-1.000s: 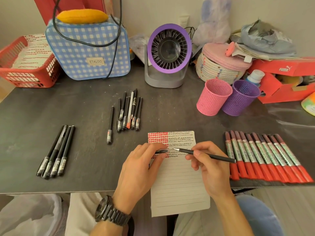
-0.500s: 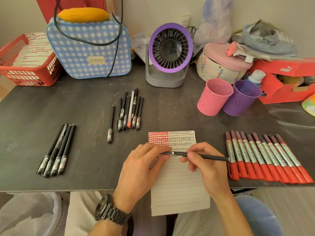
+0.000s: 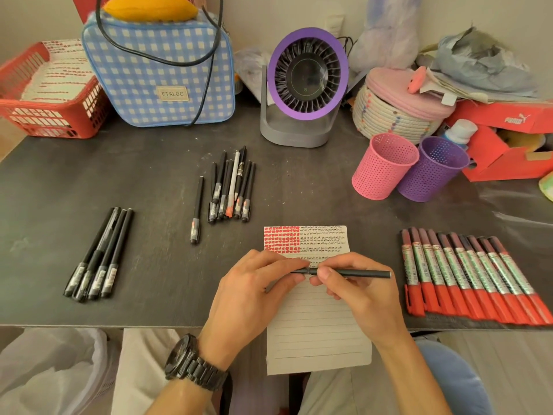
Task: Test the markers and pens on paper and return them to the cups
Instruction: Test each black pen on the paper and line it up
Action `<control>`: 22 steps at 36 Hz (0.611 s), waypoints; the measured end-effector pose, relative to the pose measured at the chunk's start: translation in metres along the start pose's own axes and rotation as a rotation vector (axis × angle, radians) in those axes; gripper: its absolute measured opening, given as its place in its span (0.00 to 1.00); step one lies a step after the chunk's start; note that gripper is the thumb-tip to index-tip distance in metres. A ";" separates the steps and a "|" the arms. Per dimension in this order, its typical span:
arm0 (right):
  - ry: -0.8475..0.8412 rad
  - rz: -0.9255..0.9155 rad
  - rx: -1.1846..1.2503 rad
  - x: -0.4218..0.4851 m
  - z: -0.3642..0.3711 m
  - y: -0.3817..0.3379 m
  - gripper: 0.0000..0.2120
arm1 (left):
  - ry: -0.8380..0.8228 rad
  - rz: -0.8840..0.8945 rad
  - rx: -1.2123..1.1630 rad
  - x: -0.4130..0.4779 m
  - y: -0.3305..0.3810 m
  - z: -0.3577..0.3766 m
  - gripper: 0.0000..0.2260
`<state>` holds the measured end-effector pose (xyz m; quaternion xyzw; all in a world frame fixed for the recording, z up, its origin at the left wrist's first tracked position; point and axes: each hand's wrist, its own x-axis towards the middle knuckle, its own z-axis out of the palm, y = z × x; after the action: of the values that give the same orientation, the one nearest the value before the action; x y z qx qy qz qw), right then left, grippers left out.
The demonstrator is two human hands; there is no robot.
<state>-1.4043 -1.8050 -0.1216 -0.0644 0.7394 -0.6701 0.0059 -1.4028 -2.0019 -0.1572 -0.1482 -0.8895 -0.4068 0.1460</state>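
Desk (image 3: 149,163) paper (image 3: 317,324) half-covered; left grip (image 3: 251,292) pinches mostly-hidden cap (image 3: 300,271), right grip (image 3: 356,292) holds pen (image 3: 359,273).

A lined white paper sheet (image 3: 317,330) lay over the dark table's (image 3: 149,163) near edge, a row of red-capped markers (image 3: 466,274) to its right, four black pens (image 3: 100,256) well to its left. Behind it lay a bundle of black pens (image 3: 232,187); behind the markers, a pink perforated cup (image 3: 381,172) stood just left of a purple perforated cup (image 3: 431,175).
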 end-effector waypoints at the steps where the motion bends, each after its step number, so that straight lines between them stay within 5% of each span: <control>1: -0.001 0.003 0.000 0.000 0.000 -0.001 0.04 | -0.004 0.001 -0.005 0.000 0.000 0.000 0.12; 22: -0.057 0.018 -0.010 0.001 0.001 0.001 0.03 | -0.078 0.031 0.038 -0.001 0.005 -0.007 0.13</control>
<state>-1.4052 -1.8059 -0.1222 -0.0771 0.7429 -0.6641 0.0328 -1.3991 -2.0045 -0.1499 -0.1747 -0.8997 -0.3816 0.1202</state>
